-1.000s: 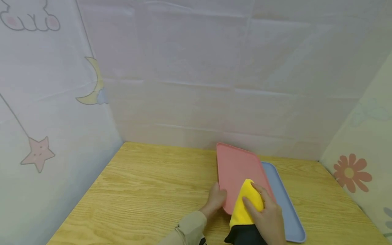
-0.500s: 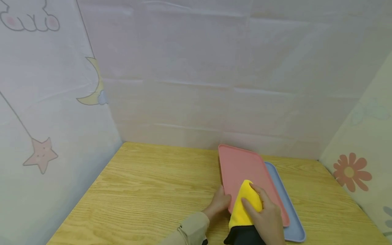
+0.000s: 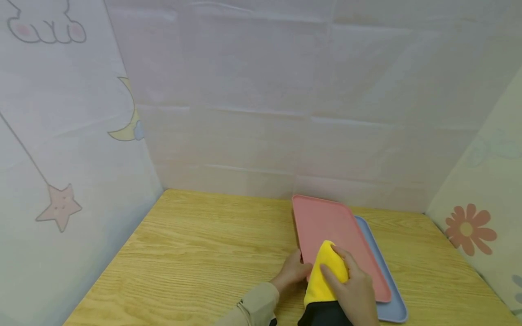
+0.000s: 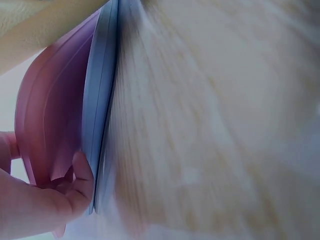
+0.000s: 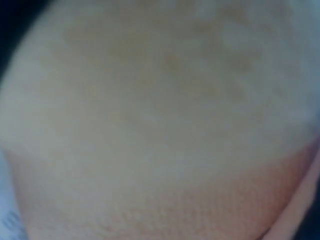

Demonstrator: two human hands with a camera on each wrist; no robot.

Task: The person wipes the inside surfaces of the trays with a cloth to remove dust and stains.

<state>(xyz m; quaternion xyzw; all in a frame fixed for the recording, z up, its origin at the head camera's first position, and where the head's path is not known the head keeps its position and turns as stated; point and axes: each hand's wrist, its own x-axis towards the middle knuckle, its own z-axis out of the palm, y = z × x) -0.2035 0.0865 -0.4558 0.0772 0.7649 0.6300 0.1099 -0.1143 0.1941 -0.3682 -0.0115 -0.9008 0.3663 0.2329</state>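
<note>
A pink tray [image 3: 326, 222] slants over a blue tray [image 3: 393, 290] on the table's right side. My left hand [image 3: 292, 271] grips the pink tray by its left edge near the front corner. In the left wrist view, the pink tray [image 4: 37, 110] stands apart from the blue tray [image 4: 98, 85] on this side, fingers curled under its rim. With my right hand [image 3: 355, 285] I hold a bunched yellow cloth [image 3: 324, 276], black at its lower end, over the pink tray's front. The right wrist view is too blurred to show the cloth.
The wooden table [image 3: 195, 253] reaches back to a pale wall sheet [image 3: 244, 113]. Printed sheets with a star [image 3: 60, 207] and a flower [image 3: 469, 228] flank it at left and right.
The pink tray has come down and shifted right over the blue tray, my left hand moving with it. My right hand and the cloth have barely moved.
</note>
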